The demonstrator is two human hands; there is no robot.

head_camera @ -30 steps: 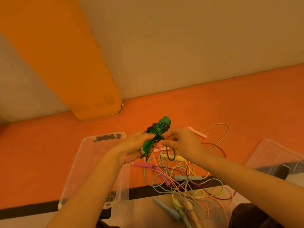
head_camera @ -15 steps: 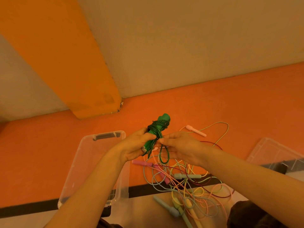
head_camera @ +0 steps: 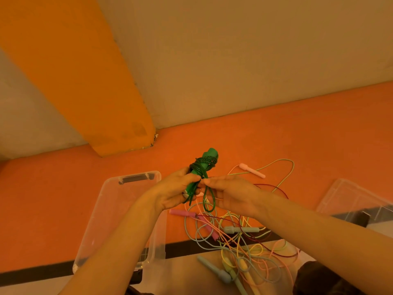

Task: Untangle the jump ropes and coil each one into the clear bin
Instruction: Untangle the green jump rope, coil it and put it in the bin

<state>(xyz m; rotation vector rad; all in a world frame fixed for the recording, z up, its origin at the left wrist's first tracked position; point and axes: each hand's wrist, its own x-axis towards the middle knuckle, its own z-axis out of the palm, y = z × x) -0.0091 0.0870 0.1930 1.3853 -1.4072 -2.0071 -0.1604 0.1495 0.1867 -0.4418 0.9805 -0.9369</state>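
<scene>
Orange floor (head_camera: 297,128) across the middle of the view, meeting a beige wall (head_camera: 234,50) along a straight line at the far side. Broad orange band (head_camera: 74,67) running diagonally down that wall to the floor, chipped at its lower right corner. Black stripe (head_camera: 38,273) along the near edge of the orange, with a paler tan surface (head_camera: 187,273) closer in.

Held up above the floor, between both hands: green jump rope (head_camera: 202,167), its handles side by side and pointing up and away, dark green cord wound round them near the top. Left hand (head_camera: 176,188) curled round the lower part of the handles. Right hand (head_camera: 229,192) close against the left, thumb and forefinger pinching the cord just beside the handles, a short loop hanging below.

Clear bin (head_camera: 119,220) on the floor to the left, under the left forearm, with nothing visible inside. Clear lid (head_camera: 357,201) lying at the right edge. Between them, under the hands and spilling onto the tan surface: tangle of ropes (head_camera: 240,243) in pale blue, yellow, pink, light green and dark red, handles scattered among the loops. One pale pink handle (head_camera: 252,170) apart on the orange floor, farther out.
</scene>
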